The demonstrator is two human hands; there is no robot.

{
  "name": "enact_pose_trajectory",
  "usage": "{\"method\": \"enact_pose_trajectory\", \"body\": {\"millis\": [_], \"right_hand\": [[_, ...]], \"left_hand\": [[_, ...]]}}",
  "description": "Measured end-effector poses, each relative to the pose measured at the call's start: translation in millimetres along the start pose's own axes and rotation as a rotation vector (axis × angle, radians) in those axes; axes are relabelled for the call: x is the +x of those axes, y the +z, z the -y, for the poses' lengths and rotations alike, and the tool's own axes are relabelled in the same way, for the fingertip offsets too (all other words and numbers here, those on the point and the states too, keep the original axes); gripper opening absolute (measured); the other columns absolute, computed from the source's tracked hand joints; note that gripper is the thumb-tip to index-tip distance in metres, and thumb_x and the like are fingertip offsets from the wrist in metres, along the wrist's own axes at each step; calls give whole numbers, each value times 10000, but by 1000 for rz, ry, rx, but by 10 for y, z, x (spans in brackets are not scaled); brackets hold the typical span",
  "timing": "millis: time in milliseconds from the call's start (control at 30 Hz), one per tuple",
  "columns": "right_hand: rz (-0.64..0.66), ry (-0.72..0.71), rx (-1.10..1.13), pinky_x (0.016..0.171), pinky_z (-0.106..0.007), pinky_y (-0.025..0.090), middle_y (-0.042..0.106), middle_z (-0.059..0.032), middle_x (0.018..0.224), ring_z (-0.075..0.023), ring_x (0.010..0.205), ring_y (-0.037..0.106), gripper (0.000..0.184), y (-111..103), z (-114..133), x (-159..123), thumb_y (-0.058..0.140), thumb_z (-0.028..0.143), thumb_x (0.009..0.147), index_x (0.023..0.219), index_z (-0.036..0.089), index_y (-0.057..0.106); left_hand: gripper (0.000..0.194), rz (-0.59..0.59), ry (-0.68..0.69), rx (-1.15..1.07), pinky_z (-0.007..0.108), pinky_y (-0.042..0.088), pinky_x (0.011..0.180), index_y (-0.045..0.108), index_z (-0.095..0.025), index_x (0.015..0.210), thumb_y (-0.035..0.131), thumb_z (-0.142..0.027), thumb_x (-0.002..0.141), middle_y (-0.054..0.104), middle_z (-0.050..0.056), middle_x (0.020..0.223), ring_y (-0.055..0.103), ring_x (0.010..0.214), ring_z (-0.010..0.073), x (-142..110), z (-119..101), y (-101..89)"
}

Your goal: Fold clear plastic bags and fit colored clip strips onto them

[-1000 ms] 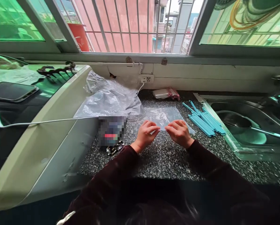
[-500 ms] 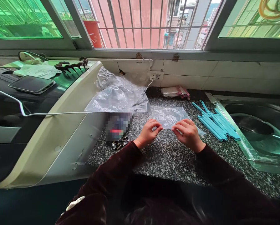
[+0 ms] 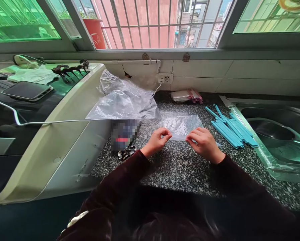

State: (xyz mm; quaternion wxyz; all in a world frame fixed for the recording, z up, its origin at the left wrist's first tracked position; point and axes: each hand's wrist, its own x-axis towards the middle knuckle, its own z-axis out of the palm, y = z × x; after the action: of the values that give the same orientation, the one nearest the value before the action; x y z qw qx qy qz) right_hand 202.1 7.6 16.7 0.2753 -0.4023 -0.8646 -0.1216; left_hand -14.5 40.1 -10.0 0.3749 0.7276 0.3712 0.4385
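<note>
A small clear plastic bag (image 3: 181,124) lies on the speckled counter, its near edge between my two hands. My left hand (image 3: 157,141) pinches the left end of that edge with thumb and fingertips. At the other end, my right hand (image 3: 202,143) pinches the edge in the same way, a short gap away. Light blue flat strips (image 3: 231,129) lie in a loose pile to the right of my right hand. Behind and left of the bag, a large crumpled clear plastic sheet (image 3: 126,100) is spread out.
A sink (image 3: 265,160) holding a dark pan (image 3: 270,130) is on the right. A pack of small bags (image 3: 186,96) rests by the wall near a socket (image 3: 165,78). A white cable (image 3: 51,122) crosses the pale appliance (image 3: 71,134) at left, where a phone (image 3: 27,90) lies.
My hands have drawn slightly apart along the bag's near edge, both still pinching it. The whole view has shifted a little.
</note>
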Motion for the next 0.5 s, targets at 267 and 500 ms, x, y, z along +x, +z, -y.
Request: {"method": "enact_pose_trajectory", "body": {"millis": [267, 500], "right_hand": [[20, 6, 31, 665, -298, 319, 637, -26, 690, -159, 702, 481, 182, 2, 12, -17, 536, 238, 866, 711, 177, 608], [37, 4, 45, 657, -302, 322, 632, -31, 688, -159, 685, 474, 178, 6, 42, -16, 533, 238, 866, 716, 182, 612]], "left_hand": [[147, 41, -5, 7, 269, 417, 695, 563, -157, 680, 566, -238, 802, 579, 16, 704, 515, 705, 136, -2, 2, -26], [158, 76, 138, 66, 311, 430, 761, 617, -163, 690, 644, -287, 784, 623, 32, 715, 545, 746, 157, -5, -10, -29]]}}
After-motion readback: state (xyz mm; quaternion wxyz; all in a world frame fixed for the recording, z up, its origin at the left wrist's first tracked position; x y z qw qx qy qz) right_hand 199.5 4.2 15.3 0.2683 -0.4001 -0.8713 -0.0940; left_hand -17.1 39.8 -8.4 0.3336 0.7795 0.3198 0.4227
